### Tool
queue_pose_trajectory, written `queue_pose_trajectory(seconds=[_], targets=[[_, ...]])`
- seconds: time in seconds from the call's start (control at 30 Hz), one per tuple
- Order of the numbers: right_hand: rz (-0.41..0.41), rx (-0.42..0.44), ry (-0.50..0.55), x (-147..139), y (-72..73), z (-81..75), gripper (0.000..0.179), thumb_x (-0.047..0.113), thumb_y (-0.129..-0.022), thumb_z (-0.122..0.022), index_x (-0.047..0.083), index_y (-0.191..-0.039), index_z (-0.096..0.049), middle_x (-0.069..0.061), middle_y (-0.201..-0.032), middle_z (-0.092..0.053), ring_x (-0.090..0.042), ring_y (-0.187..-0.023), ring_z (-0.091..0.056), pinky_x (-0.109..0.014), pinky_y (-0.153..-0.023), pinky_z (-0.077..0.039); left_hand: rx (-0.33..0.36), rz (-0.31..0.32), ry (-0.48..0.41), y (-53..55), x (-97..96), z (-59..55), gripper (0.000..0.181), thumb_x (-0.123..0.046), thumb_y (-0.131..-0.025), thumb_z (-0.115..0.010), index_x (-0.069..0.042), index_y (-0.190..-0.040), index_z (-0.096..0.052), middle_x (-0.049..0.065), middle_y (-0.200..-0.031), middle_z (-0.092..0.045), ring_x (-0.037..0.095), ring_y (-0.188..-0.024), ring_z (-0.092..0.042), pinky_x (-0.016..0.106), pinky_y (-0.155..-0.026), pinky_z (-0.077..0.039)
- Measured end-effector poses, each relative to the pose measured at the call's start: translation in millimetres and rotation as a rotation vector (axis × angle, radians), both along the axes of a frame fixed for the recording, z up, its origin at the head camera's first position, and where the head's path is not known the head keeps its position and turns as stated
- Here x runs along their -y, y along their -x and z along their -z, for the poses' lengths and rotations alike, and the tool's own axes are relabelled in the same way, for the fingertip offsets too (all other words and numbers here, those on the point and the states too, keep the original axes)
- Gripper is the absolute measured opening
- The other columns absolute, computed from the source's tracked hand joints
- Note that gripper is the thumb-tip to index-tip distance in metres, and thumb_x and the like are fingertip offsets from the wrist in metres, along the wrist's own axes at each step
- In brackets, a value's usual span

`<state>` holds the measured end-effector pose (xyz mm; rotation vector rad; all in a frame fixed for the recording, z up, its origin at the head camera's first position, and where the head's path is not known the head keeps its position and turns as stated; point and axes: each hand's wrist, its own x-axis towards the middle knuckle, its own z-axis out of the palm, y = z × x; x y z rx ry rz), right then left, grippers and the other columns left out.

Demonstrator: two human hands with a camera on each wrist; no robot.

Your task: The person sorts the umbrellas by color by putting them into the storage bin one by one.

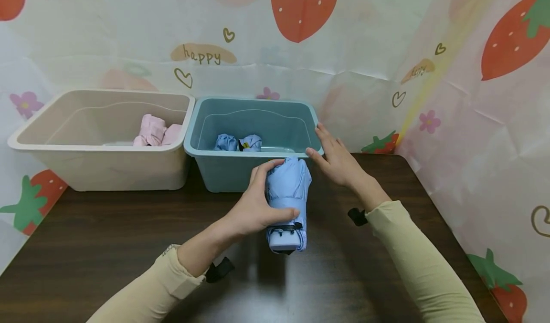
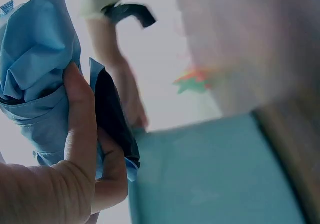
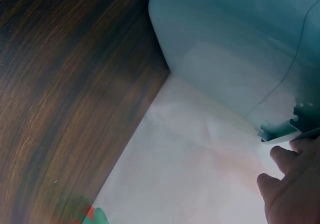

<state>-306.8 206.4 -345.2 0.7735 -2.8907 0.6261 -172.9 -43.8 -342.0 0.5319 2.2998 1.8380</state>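
Observation:
My left hand (image 1: 256, 203) grips a folded blue umbrella (image 1: 289, 184) above the table, in front of the teal bin (image 1: 253, 154). Its thumb lies across the umbrella's strap side, and the white handle end points toward me. In the left wrist view the umbrella (image 2: 37, 59) sits between thumb and fingers, its dark underside partly showing. My right hand (image 1: 337, 158), fingers extended, is at the right rim of the teal bin. In the right wrist view the fingertips of my right hand (image 3: 295, 179) are right at the bin's edge. Two blue folded umbrellas (image 1: 250, 143) lie inside that bin.
Left of the teal bin, against it, stands a beige bin (image 1: 129, 170) holding pink folded umbrellas (image 1: 151, 130). Both bins rest at the back of a dark wooden table (image 1: 129, 246). A strawberry-print sheet (image 1: 365, 36) hangs behind and to the right.

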Motion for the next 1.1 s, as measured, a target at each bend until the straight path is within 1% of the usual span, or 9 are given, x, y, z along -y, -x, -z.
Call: queue_pose_trajectory(seconds=[0.13, 0.27, 0.43, 0.53, 0.6, 0.77, 0.9, 1.0, 1.1], targets=[[-0.006, 0.005, 0.006, -1, 1.4, 0.9, 0.09, 0.068, -0.106, -0.027, 0.004, -0.167, -0.011, -0.01, -0.175, -0.003, -0.034, -0.159, -0.013, -0.058, -0.126, -0.006, -0.045, -0.036, -0.05, 7.8, 9.9, -21.7, 0.102, -0.02, -0.082, -0.085, -0.027, -0.161, -0.021, 0.01, -0.16, -0.015, 0.037, -0.142, -0.03, 0.058, -0.111, -0.039], [-0.008, 0.005, 0.006, -2, 2.4, 1.0, 0.089, 0.067, -0.107, -0.028, 0.004, -0.167, -0.011, -0.01, -0.175, -0.004, -0.033, -0.159, -0.013, -0.058, -0.126, -0.006, -0.094, -0.091, -0.068, 26.0, 18.0, -40.0, 0.101, -0.018, -0.084, -0.084, -0.025, -0.162, -0.02, 0.011, -0.162, -0.013, 0.04, -0.142, -0.031, 0.059, -0.111, -0.04], [-0.008, 0.014, 0.007, -3, 1.7, 0.0, 0.087, 0.065, -0.107, -0.029, 0.005, -0.167, -0.011, -0.009, -0.175, -0.004, -0.033, -0.159, -0.013, -0.058, -0.126, -0.007, -0.101, -0.148, -0.089, 60.0, 25.2, -56.8, 0.1, -0.02, -0.088, -0.082, -0.026, -0.163, -0.017, 0.01, -0.164, -0.01, 0.04, -0.142, -0.032, 0.057, -0.11, -0.043], [-0.005, 0.021, 0.003, -2, 0.9, -0.7, 0.086, 0.065, -0.108, -0.03, 0.005, -0.167, -0.01, -0.008, -0.175, -0.003, -0.032, -0.16, -0.012, -0.057, -0.126, -0.007, -0.107, -0.182, -0.091, 84.8, 27.4, -63.3, 0.101, -0.021, -0.088, -0.082, -0.026, -0.164, -0.015, 0.01, -0.164, -0.01, 0.037, -0.143, -0.031, 0.053, -0.111, -0.043], [-0.001, 0.022, 0.002, -2, 0.9, -0.5, 0.086, 0.064, -0.108, -0.031, 0.006, -0.167, -0.01, -0.007, -0.175, -0.002, -0.031, -0.16, -0.012, -0.057, -0.126, -0.007, -0.118, -0.216, -0.064, 102.4, 27.4, -66.0, 0.102, -0.023, -0.088, -0.082, -0.025, -0.164, -0.014, 0.01, -0.164, -0.01, 0.035, -0.143, -0.03, 0.052, -0.112, -0.042], [0.014, 0.028, -0.006, -3, 0.6, 0.8, 0.086, 0.064, -0.107, -0.032, 0.007, -0.167, -0.01, -0.004, -0.175, -0.001, -0.029, -0.16, -0.011, -0.056, -0.127, -0.006, -0.094, -0.288, 0.057, 146.6, 20.8, -64.4, 0.104, -0.029, -0.088, -0.082, -0.025, -0.165, -0.012, 0.008, -0.166, -0.007, 0.033, -0.145, -0.028, 0.049, -0.115, -0.039], [0.018, 0.026, -0.005, -4, 0.2, 0.7, 0.086, 0.064, -0.107, -0.032, 0.008, -0.167, -0.01, -0.004, -0.175, -0.001, -0.029, -0.16, -0.012, -0.056, -0.127, -0.006, -0.066, -0.297, 0.152, 178.6, 15.7, -56.6, 0.104, -0.03, -0.089, -0.082, -0.024, -0.165, -0.012, 0.009, -0.167, -0.007, 0.033, -0.147, -0.027, 0.048, -0.117, -0.036], [0.017, 0.022, -0.005, -4, 1.1, 0.6, 0.086, 0.065, -0.107, -0.032, 0.008, -0.167, -0.01, -0.004, -0.175, -0.002, -0.03, -0.16, -0.012, -0.057, -0.127, -0.007, -0.034, -0.284, 0.196, 197.0, 14.8, -47.7, 0.102, -0.027, -0.089, -0.082, -0.021, -0.165, -0.014, 0.012, -0.166, -0.009, 0.035, -0.146, -0.028, 0.05, -0.115, -0.038], [0.022, 0.027, -0.009, -4, 1.2, 0.1, 0.086, 0.066, -0.107, -0.032, 0.009, -0.168, -0.01, -0.003, -0.175, -0.001, -0.03, -0.16, -0.012, -0.056, -0.127, -0.006, 0.025, -0.247, 0.243, 209.4, 14.8, -38.4, 0.101, -0.025, -0.089, -0.082, -0.021, -0.165, -0.015, 0.015, -0.165, -0.011, 0.038, -0.143, -0.031, 0.053, -0.113, -0.04]])
